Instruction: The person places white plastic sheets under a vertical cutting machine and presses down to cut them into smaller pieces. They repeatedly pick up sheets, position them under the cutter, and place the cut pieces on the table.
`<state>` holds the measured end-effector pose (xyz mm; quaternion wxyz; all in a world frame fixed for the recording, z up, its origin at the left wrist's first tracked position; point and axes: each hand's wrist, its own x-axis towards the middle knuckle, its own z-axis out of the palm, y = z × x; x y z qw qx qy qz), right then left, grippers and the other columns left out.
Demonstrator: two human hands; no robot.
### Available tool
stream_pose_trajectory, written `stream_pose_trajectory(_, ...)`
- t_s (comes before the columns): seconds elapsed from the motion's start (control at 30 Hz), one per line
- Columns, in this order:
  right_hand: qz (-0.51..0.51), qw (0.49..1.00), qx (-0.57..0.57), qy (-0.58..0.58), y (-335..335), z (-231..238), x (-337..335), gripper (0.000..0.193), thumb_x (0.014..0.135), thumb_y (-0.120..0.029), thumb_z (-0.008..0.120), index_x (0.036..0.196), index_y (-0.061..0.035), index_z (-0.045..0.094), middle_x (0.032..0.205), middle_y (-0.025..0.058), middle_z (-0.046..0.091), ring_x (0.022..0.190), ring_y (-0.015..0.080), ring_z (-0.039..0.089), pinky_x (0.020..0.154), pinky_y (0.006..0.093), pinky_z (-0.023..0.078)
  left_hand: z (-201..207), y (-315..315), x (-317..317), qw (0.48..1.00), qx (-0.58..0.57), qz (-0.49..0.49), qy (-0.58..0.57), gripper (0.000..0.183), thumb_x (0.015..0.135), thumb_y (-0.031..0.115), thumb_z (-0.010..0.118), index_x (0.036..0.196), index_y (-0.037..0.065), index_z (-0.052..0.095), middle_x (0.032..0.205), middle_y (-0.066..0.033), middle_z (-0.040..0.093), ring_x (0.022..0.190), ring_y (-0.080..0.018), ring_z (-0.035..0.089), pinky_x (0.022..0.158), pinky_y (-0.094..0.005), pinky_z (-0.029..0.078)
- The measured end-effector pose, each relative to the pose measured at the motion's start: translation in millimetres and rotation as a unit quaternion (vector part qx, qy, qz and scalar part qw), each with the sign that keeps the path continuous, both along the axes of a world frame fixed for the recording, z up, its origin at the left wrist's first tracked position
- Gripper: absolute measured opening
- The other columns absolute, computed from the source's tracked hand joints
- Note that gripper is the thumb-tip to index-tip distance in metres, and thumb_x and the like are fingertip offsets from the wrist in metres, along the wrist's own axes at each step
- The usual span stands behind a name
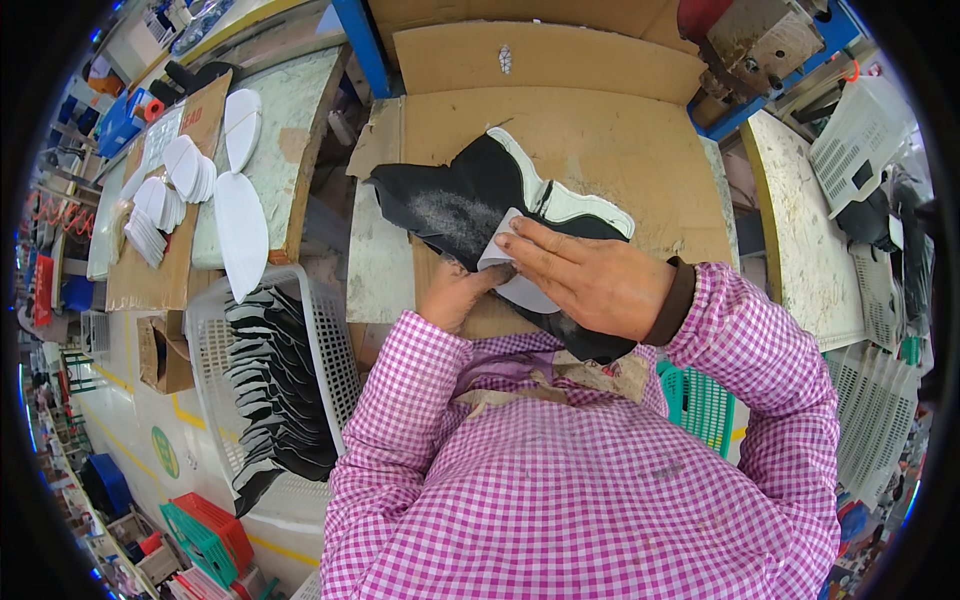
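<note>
A black shoe upper (pixel 450 205) with a white padded edge (pixel 585 208) lies spread on the cardboard-covered bench in front of me. Pale dust is scattered over its left part. Against the upper sits a white curved piece (pixel 530 294), its top end folded up between my hands. My right hand (pixel 590 275) comes in from the right and presses its fingers together on this piece. My left hand (pixel 460 295) pinches the piece's near left side, with its thumb on it; the other fingers are mostly hidden under the upper.
On the left table lie several white oval pieces (pixel 240 225) and cardboard (pixel 200 240). A white basket (pixel 345 350) below it holds a stack of black uppers (pixel 280 390). A machine (pixel 755 50) stands at the back right. A green basket (pixel 700 405) is below the bench.
</note>
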<state>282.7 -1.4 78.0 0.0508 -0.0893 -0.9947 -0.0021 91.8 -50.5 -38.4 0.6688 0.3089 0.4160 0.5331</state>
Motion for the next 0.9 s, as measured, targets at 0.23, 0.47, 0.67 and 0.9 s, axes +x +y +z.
stream_pose_trajectory(0.23, 0.036, 0.999, 0.031, -0.022, 15.9, 1.5, -16.1, 0.034, 0.081, -0.008, 0.053, 0.109, 0.0096, 0.057, 0.134, 0.0174, 0.041, 0.125, 0.0282, 0.04, 0.091, 0.028, 0.048, 4.1, 8.4, 5.4, 0.934, 0.148, 0.066, 0.318, 0.038, 0.072, 0.004, 0.067, 0.109, 0.0, 0.058, 0.097, -0.013, 0.065, 0.089, -0.021, 0.064, 0.076, -0.0304, 0.049)
stream_pose_trajectory(0.47, 0.038, 0.998, 0.022, -0.044, 21.7, -4.4, -33.5, 0.034, 0.081, -0.012, 0.053, 0.108, 0.0075, 0.06, 0.137, 0.0162, 0.04, 0.125, 0.0266, 0.04, 0.102, 0.0303, 0.039, -10.3, 15.6, 5.9, 0.908, 0.19, 0.057, 0.369, 0.031, 0.073, 0.003, 0.064, 0.103, -0.002, 0.061, 0.094, -0.0168, 0.066, 0.087, -0.0269, 0.065, 0.072, -0.0334, 0.05)
stream_pose_trajectory(0.67, 0.025, 0.993, 0.068, -0.092, 23.9, -0.7, -29.4, 0.044, 0.079, -0.015, 0.06, 0.122, -0.0067, 0.057, 0.143, 0.0071, 0.034, 0.13, 0.0277, 0.035, 0.106, 0.0569, 0.025, -9.6, 20.8, 6.5, 0.894, 0.229, 0.12, 0.367, 0.036, 0.078, 0.0, 0.06, 0.113, -0.001, 0.053, 0.109, -0.0147, 0.059, 0.097, -0.026, 0.06, 0.08, -0.0335, 0.049)
stream_pose_trajectory(0.9, -0.124, 0.991, -0.042, 0.039, 27.1, 43.6, 34.2, 0.097, 0.053, -0.035, 0.082, 0.138, -0.0174, 0.038, 0.149, 0.0073, 0.023, 0.139, 0.0304, 0.019, 0.104, 0.0647, 0.015, -7.9, 17.3, -26.2, 0.984, -0.008, 0.177, -0.006, 0.027, 0.074, 0.002, 0.064, 0.101, -0.001, 0.058, 0.092, -0.0123, 0.063, 0.082, -0.0218, 0.063, 0.065, -0.038, 0.055)
